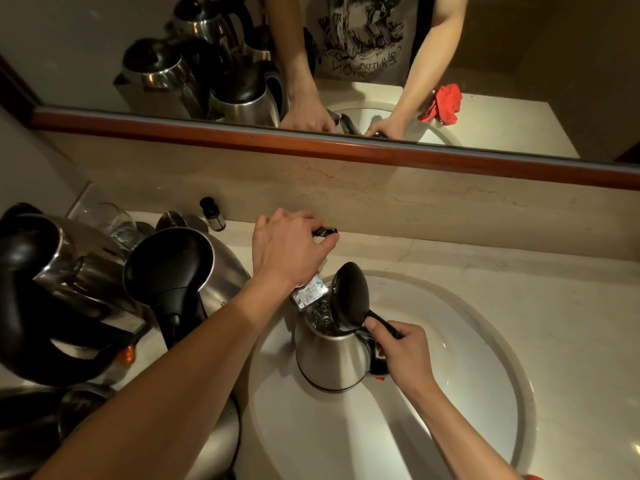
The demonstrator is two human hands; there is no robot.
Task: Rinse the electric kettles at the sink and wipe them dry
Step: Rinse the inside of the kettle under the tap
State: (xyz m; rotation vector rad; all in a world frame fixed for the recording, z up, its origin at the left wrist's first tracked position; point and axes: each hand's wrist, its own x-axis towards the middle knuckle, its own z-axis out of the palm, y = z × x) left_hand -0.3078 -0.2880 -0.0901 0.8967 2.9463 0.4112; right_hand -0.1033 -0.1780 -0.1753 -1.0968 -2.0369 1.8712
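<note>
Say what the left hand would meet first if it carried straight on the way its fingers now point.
The left hand rests on the faucet handle, fingers pointing towards the back. Straight on, it would probably meet the marble backsplash under the mirror; depth is hard to judge.

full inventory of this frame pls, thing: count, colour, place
Kettle in sink: 1, steel with black lid open, upright in basin under the spout, water inside.
Other kettles: at least 3, steel and black, crowded on counter at left.
Faucet spout: 1, chrome, over the kettle mouth.
Faucet lever: 1, dark, behind basin.
Sink: 1, white oval basin.
Small bottle: 1, dark, by the backsplash.
Glass: 1, clear, back left corner.
Red cloth: 1, seen in the mirror only.
Mirror: 1, wood-trimmed, above counter.
Left hand: on faucet lever.
Right hand: gripping kettle handle.
</note>
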